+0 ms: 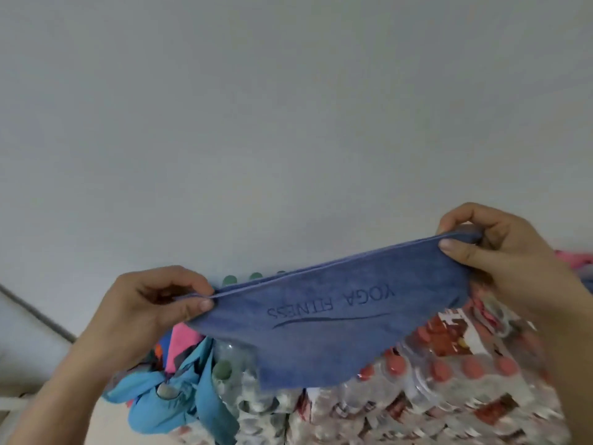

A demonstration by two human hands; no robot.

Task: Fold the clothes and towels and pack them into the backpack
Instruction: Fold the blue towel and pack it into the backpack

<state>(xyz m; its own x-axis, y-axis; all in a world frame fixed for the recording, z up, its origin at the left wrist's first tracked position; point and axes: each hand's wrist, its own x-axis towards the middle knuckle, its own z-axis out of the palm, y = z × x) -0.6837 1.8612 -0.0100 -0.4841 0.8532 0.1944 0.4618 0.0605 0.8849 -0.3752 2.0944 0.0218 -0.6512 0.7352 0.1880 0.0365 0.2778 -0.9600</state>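
Note:
I hold a blue towel (324, 329) stretched in the air between both hands; it bears the words YOGA FITNESS, seen upside down. My left hand (154, 309) pinches its left upper corner between thumb and fingers. My right hand (500, 252) pinches the right upper corner, held higher, so the top edge slants up to the right. The towel looks doubled along that edge and hangs to a point below. No backpack is in view.
Shrink-wrapped packs of bottles with red caps (449, 380) lie below the towel. A light blue garment (179, 399) and pink cloth (183, 345) are heaped at the lower left. More pink cloth (574, 258) shows behind my right hand. A plain grey wall (288, 123) fills the upper view.

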